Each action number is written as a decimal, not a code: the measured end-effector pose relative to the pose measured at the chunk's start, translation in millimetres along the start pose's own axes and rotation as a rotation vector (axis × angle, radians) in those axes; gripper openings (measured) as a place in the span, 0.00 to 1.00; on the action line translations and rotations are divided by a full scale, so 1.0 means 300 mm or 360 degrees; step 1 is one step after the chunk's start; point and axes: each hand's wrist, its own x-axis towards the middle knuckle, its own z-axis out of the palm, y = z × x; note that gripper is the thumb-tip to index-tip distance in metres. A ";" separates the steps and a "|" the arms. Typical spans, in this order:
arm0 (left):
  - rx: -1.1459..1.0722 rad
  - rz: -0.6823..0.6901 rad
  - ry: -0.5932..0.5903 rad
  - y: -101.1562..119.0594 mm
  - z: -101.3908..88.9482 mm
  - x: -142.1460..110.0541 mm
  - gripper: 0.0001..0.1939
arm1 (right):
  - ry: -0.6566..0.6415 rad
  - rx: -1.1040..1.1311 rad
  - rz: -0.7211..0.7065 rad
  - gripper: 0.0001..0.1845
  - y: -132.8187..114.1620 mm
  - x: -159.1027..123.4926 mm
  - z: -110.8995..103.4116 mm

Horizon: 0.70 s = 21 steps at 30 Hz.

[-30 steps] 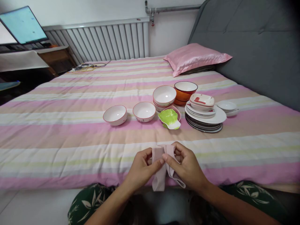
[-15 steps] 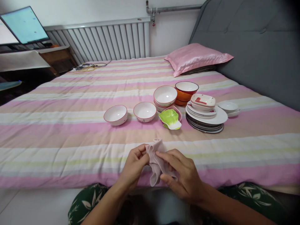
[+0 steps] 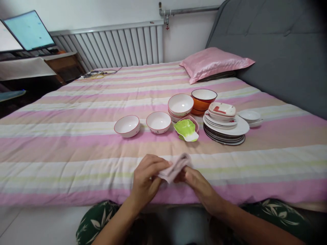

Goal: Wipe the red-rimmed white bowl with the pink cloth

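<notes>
A pale pink cloth (image 3: 173, 169) is bunched between my two hands above the near edge of the bed. My left hand (image 3: 148, 175) pinches its left side, thumb below and fingers on top. On the other side my right hand (image 3: 195, 182) grips the cloth from beneath, with some fingertips hidden behind it. Beyond the hands stand a white bowl with a red rim (image 3: 127, 126) and a second such bowl (image 3: 158, 122). Right of them is a green leaf-shaped dish (image 3: 186, 129), resting by a pink dish partly hidden under it.
Behind are stacked red-rimmed bowls (image 3: 181, 104) and orange bowls (image 3: 200, 104). A stack of plates (image 3: 241, 126) carries small rectangular dishes (image 3: 221, 110); small white dishes (image 3: 249, 116) sit to its right. A pink pillow (image 3: 216, 63) lies against the grey headboard (image 3: 270, 51). Cables (image 3: 102, 72) lie at the far left.
The cloth has been turned and folded up, its hanging lower part now gathered. My left hand has rolled over on top of it, and my right hand has turned to hold it from below.
</notes>
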 end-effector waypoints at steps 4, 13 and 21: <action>0.0396 0.0643 -0.0210 0.019 0.012 -0.013 0.13 | -0.0063 0.0899 0.0557 0.33 -0.014 0.022 -0.014; 0.0621 0.1052 -0.0591 0.072 0.076 -0.028 0.11 | 0.0503 0.1128 0.0738 0.10 -0.002 0.041 -0.051; 0.0461 0.0573 -0.0572 0.024 0.082 -0.039 0.25 | 0.0387 0.1265 0.0553 0.13 -0.011 0.044 -0.088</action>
